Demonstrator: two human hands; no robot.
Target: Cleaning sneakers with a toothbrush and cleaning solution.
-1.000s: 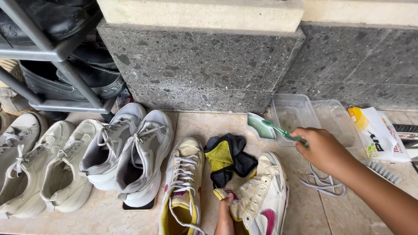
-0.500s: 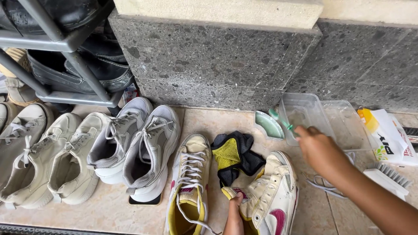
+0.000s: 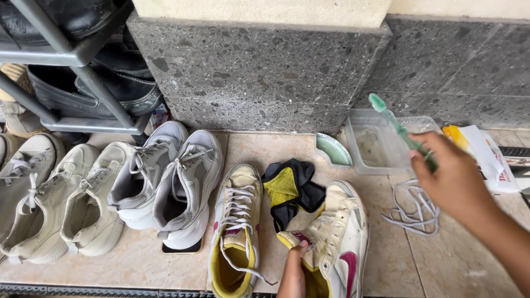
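Beside the white packet (image 3: 488, 157), right hand (image 3: 450, 179) pinches green toothbrush (image 3: 397, 127); left hand (image 3: 292, 273) grips sneaker (image 3: 337, 243).

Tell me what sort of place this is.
Probably a home entryway or porch used for cleaning shoes: a shoe rack against a stone wall, sneakers lined up on the tiled floor, and the right hand holding a toothbrush.

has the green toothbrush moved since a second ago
Yes. The green toothbrush in the right hand has lifted: its head lay by the green dish earlier and now stands above the clear container.
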